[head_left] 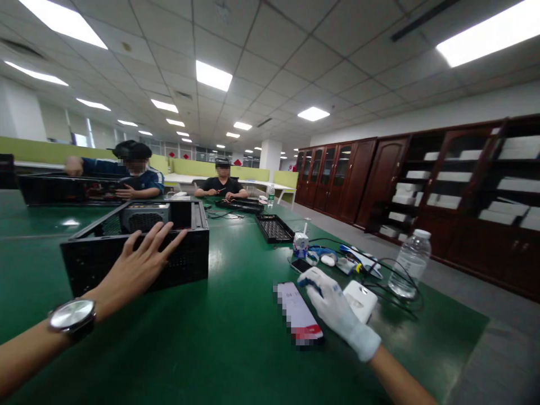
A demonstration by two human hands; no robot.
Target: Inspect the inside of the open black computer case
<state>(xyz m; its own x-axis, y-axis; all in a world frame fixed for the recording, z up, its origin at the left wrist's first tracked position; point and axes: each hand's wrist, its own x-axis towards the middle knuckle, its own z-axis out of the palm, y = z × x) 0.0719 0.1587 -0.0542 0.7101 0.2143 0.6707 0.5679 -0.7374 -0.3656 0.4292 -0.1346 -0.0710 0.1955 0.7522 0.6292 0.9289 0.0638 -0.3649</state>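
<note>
Two computer cases [139, 242], one water bottle [410, 262], perhaps two co-workers [222, 183].

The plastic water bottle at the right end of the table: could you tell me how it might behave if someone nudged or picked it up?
The water bottle stands upright and looks tall and narrow, so a sideways push would probably tip it. It seems nearly empty and thin-walled, so likely light and easily dented. Its round body would probably roll once down, perhaps toward the nearby table edge.

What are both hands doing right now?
Left hand: open, fingers spread flat on the black computer case.
Right hand: gloved, curled over something blue; cannot tell what.
</note>
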